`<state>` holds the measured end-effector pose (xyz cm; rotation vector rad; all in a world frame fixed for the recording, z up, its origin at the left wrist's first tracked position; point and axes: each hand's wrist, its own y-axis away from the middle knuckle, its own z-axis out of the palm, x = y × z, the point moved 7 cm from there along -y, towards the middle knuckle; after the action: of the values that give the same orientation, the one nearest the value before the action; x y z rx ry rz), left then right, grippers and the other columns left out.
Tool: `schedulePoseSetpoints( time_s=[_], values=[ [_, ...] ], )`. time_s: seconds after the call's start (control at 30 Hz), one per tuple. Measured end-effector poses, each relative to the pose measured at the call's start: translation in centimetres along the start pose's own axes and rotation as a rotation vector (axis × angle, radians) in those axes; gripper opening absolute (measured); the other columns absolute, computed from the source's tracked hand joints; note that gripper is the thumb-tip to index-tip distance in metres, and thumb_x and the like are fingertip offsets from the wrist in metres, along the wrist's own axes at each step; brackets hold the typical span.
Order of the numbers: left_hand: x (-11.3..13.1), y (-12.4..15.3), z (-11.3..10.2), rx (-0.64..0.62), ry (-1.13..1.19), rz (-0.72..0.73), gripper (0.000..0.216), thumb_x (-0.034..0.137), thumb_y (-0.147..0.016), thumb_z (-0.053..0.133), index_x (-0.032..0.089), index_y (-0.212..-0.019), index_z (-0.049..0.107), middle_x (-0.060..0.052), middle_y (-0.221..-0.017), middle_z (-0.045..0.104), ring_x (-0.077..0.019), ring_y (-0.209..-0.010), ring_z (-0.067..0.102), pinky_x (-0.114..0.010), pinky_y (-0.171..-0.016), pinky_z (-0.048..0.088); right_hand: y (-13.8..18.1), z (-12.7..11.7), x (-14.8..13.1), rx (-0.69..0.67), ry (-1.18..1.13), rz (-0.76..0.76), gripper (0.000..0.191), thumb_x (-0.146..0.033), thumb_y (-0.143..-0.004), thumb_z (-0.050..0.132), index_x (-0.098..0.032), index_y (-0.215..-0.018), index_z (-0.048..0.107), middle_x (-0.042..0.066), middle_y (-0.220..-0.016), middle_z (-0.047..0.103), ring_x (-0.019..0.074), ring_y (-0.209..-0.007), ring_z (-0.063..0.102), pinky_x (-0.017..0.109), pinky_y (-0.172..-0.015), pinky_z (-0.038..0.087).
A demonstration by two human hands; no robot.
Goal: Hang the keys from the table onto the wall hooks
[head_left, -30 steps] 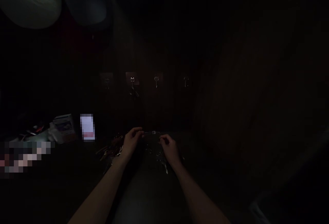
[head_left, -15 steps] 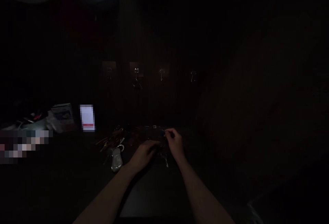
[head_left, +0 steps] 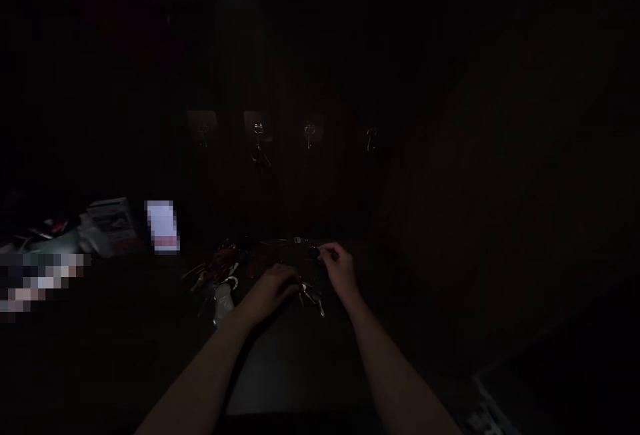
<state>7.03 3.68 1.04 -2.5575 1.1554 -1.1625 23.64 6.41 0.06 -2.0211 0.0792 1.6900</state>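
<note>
My left hand (head_left: 273, 290) lies palm down with curled fingers, its fingertips beside a small bunch of silver keys (head_left: 313, 298). My right hand (head_left: 339, 265) is raised at the far side of the keys, its fingertips pinched at the end of a thin cord (head_left: 300, 241) with a small metal clasp. Further left on the dark table top (head_left: 295, 368) lie a heap of brass and red keys (head_left: 215, 265) and a silver key fob (head_left: 223, 304). Dimness hides what is under my left hand.
Several metal hooks (head_left: 258, 135) with a key hanging from one line the dark wall. At the left stand a lit, blurred phone screen (head_left: 163, 225), a small printed box (head_left: 111, 223) and a blurred, cluttered pile (head_left: 40, 280).
My left hand has left the cord and dropped nearer to the silver keys. My right hand stays at the cord's end. The view has tilted slightly, and the picture has grown darker.
</note>
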Motion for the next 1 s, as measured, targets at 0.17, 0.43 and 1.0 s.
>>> schedulePoseSetpoints(
  time_s=[0.17,0.43,1.0],
  values=[
    [-1.0,0.2,-1.2,0.075,0.06,-0.133,0.012,0.031,-0.083,0.05,0.024,-0.087,0.059,-0.001,-0.088,0.066,-0.0166,-0.082,0.06,-0.026,-0.075,0.042,0.1,0.1,-0.5,-0.12,0.06,0.022,0.015,-0.032,-0.067,0.053,-0.019,-0.067,0.061,-0.001,-0.056,0.06,0.016,-0.059,0.057,0.026,-0.057,0.041],
    [-2.3,0.4,-1.8,0.168,0.047,-0.227,0.017,0.034,-0.081,0.051,0.025,-0.091,0.061,0.0,-0.089,0.068,-0.0171,-0.083,0.062,-0.024,-0.073,0.042,1.7,-0.7,-1.5,-0.535,0.278,0.056,0.008,-0.024,-0.064,0.06,-0.019,-0.067,0.066,-0.001,-0.066,0.065,0.0139,-0.063,0.057,0.023,-0.058,0.04],
    [-0.6,0.1,-0.7,0.007,-0.084,-0.113,0.028,0.036,-0.085,0.046,0.02,-0.079,0.067,-0.004,-0.088,0.066,-0.0171,-0.085,0.059,-0.027,-0.078,0.043,2.6,0.1,-1.8,-0.728,0.429,-0.093,0.007,-0.022,-0.075,0.055,-0.021,-0.077,0.062,0.001,-0.09,0.06,0.0164,-0.087,0.054,0.029,-0.08,0.039]
  ],
)
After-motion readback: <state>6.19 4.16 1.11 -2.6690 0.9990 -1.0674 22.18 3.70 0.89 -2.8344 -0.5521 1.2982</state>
